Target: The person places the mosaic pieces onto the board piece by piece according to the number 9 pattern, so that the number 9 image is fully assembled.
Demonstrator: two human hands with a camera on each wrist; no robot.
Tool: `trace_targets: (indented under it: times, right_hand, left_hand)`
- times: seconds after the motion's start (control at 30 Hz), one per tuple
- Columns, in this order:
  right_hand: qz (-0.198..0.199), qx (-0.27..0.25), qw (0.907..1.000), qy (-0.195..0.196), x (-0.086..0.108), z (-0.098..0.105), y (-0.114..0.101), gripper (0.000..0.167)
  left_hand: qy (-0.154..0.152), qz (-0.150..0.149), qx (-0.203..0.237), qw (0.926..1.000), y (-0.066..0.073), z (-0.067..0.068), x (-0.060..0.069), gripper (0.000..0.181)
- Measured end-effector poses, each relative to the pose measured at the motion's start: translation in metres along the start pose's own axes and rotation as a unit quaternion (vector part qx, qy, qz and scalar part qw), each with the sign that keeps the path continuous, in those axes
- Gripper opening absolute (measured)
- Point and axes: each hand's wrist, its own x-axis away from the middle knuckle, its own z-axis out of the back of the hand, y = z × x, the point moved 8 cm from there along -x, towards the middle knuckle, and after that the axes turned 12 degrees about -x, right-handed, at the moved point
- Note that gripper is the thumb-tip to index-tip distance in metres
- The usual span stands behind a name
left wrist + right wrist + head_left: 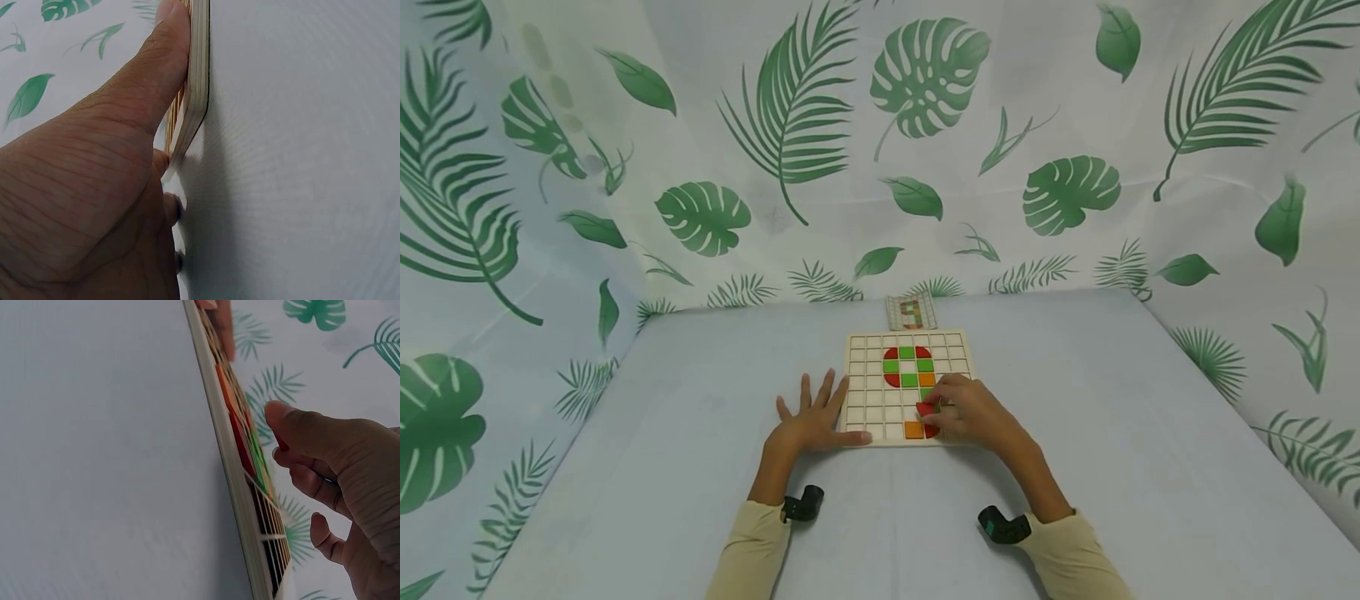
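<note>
A wooden grid board [874, 400] lies flat, with red, green and orange tiles set in some of its cells. My left hand [808, 427] rests at the board's left side with fingers spread; its thumb [140, 81] lies along the near edge. Over the lower right part of the board, my right hand [976, 412] pinches a small red tile [923, 408] between thumb and fingers. In the right wrist view that tile [281, 444] is mostly hidden by the fingertips, apart from the board. An orange square tile [913, 430] sits in the bottom row.
Behind the board stands a small pattern card [895, 315] showing a coloured grid figure. The table has a pale cover [700, 400]. Leaf-print cloth [820, 225] hangs at the back and sides. A black camera [805, 503] is strapped to each wrist.
</note>
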Motion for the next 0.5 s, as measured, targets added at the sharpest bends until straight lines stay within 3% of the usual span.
trace_targets:
  times: [0.2,0.5]
  right_hand:
    - [0.022,0.025,0.9991,-0.027,-0.004,-0.013,-0.009,0.023]
    - [0.034,0.021,0.9983,-0.041,-0.01,-0.023,-0.021,0.023]
  left_hand:
    - [0.002,-0.002,0.0,1.0,0.0,0.001,0.0,0.108]
    - [0.0,-0.005,-0.002,1.0,-0.001,0.0,0.0,0.108]
